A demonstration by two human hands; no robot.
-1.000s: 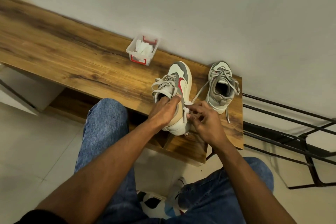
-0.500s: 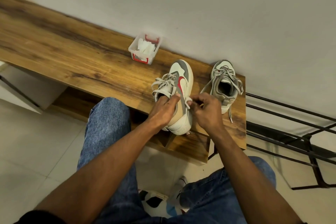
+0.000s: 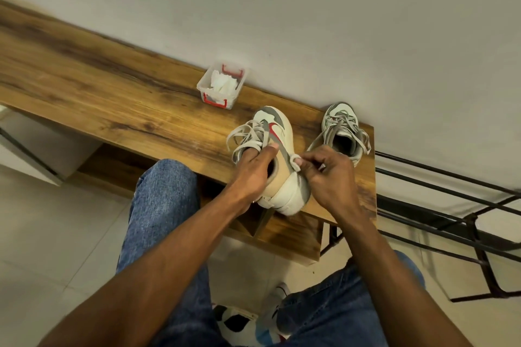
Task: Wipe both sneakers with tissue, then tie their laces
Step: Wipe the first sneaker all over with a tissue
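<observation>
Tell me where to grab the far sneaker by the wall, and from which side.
Take the far sneaker at its heel collar, from the near side. It stands upright with its open mouth facing up and heel toward the person, so fingers can hook inside the rim, thumb outside. Loose laces cover the front, and the wall blocks the toe end.

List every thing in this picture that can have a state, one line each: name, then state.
Near sneaker: tipped on its side on the bench, laces loose.
Far sneaker: upright by the wall, laces untied.
Tissue box: open, tissue inside.
Left hand: grips the near sneaker at its opening.
Right hand: pinches something white at the near sneaker, lace or tissue unclear.
Bench: bears both sneakers and the box.
</observation>
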